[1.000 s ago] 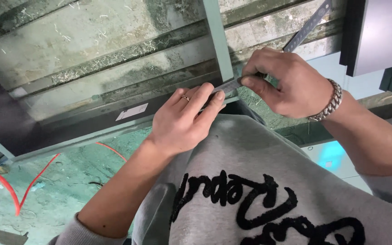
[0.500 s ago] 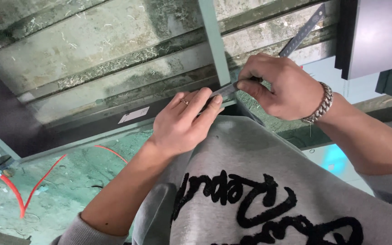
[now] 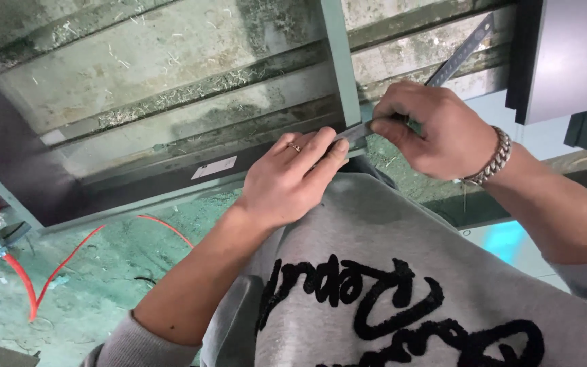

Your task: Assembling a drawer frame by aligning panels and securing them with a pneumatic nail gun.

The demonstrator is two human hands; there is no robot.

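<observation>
1. Two hands meet at the middle of the frame on a steel ruler (image 3: 458, 56) that slants to the upper right.
2. The left hand (image 3: 287, 180) presses curled fingers on the ruler's lower end, a ring on one finger.
3. The right hand (image 3: 429, 129), closed in a fist with a chain bracelet (image 3: 494, 160) at the wrist, pinches the ruler against a green post (image 3: 338, 61).
4. A grey sweatshirt (image 3: 402, 272) fills the lower right.
5. A small white label (image 3: 213, 167) sits on the dark frame bar left of centre; a red cable (image 3: 62, 265) lies lower left.

Shiny steel ruler (image 3: 460, 51), matt grey knit sweatshirt (image 3: 402, 258), rough scratched green floor (image 3: 103, 285).
</observation>
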